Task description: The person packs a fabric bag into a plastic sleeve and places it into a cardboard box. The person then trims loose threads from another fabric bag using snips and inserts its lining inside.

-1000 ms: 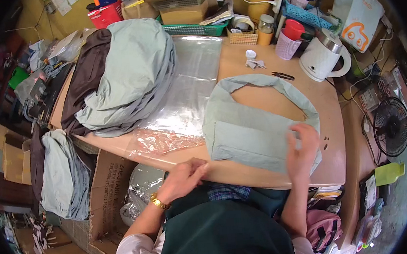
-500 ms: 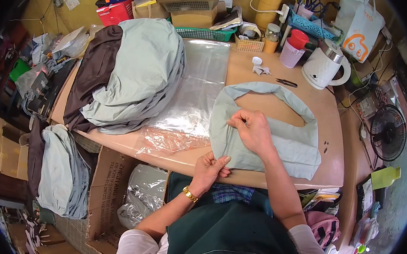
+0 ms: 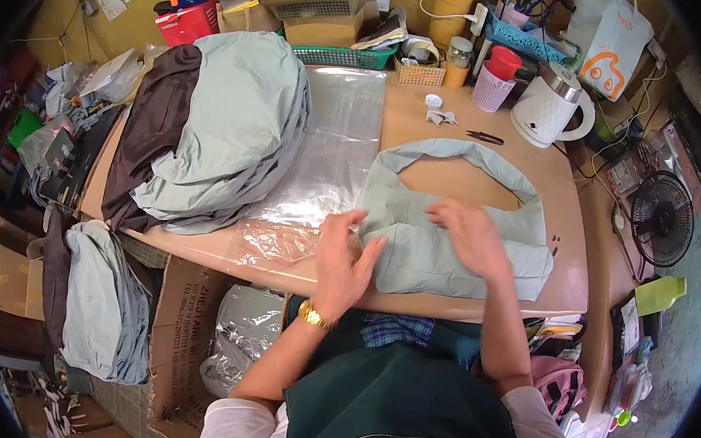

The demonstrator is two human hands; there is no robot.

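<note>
A pale grey-green cloth piece (image 3: 411, 259) lies on the table in front of me, its upper part forming a wide loop around bare tabletop. At the cloth's left edge is my left hand (image 3: 344, 261), thumb and fingers spread, with a gold watch on the wrist. My right hand (image 3: 469, 238) hovers over or lightly touches the cloth's middle; its fingers are loosely bent and apart, with nothing visible in them. A clear plastic sheet (image 3: 335, 129) lies left of the cloth, its near end crumpled beside my left hand.
A large pile of grey-green and dark brown cloth (image 3: 236, 129) stands at the left. Small black snips (image 3: 486, 137), a white kettle (image 3: 544, 109) and a pink cup (image 3: 493, 88) sit at the back right. Below the table's front edge is an open cardboard box (image 3: 184, 347).
Both hands have let go of the cloth's left edge. My left hand has risen and opened; my right hand has shifted right and lower. The cloth's near left edge looks drawn in.
</note>
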